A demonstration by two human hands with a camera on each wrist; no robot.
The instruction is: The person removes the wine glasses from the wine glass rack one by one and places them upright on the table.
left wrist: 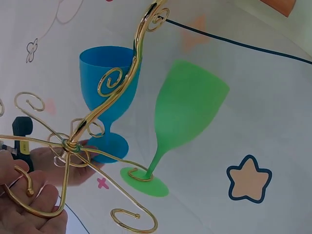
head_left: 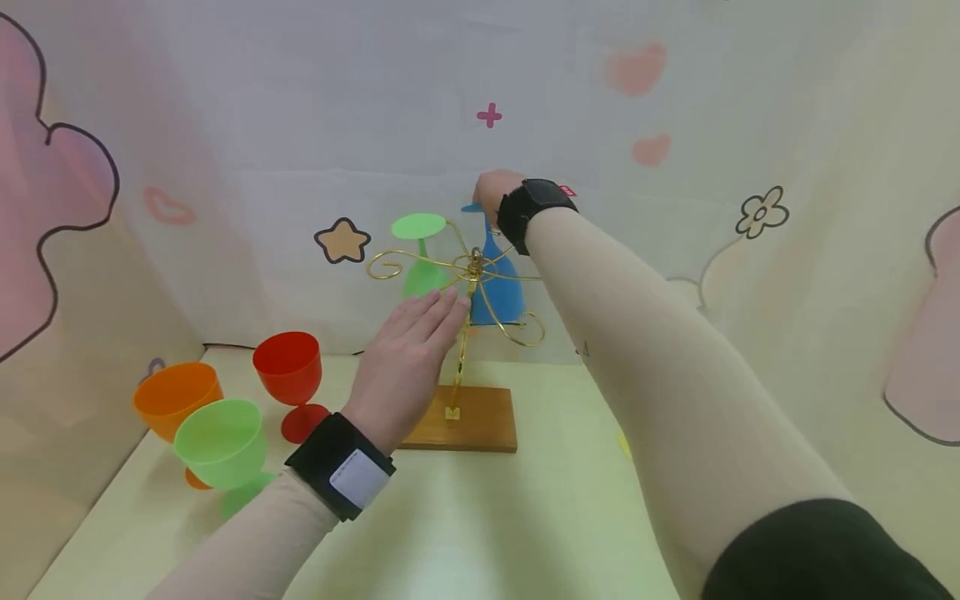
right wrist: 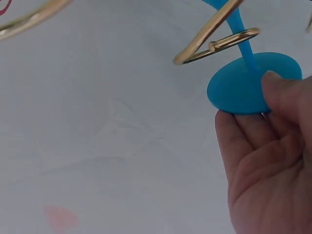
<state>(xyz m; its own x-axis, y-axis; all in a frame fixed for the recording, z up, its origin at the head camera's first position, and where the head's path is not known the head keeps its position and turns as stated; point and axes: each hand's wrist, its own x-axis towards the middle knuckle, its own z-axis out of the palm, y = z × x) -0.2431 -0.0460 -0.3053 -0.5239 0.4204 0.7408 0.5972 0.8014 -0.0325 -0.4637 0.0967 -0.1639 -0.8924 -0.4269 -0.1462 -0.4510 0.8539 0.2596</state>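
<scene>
A gold wire goblet rack (head_left: 476, 267) with curled arms rises from a wooden base (head_left: 480, 421). My right hand (right wrist: 273, 161) pinches the round foot of a blue goblet (head_left: 498, 287), thumb on one face and fingers on the other. The goblet hangs bowl-down at the rack's back right, its stem beside a wire curl. A green goblet (left wrist: 190, 105) hangs upside down by its foot in another curl, at the back left. My left hand (head_left: 405, 362) holds a front arm of the rack, its curl (left wrist: 24, 180) between thumb and fingers; the thumb is hidden in the head view.
Upright on the table's left side stand a red goblet (head_left: 288, 367), an orange goblet (head_left: 176, 396) and a light green goblet (head_left: 221, 446). Part of a yellow thing (head_left: 624, 443) shows beside my right forearm. A printed cloth (head_left: 300, 108) hangs behind the table.
</scene>
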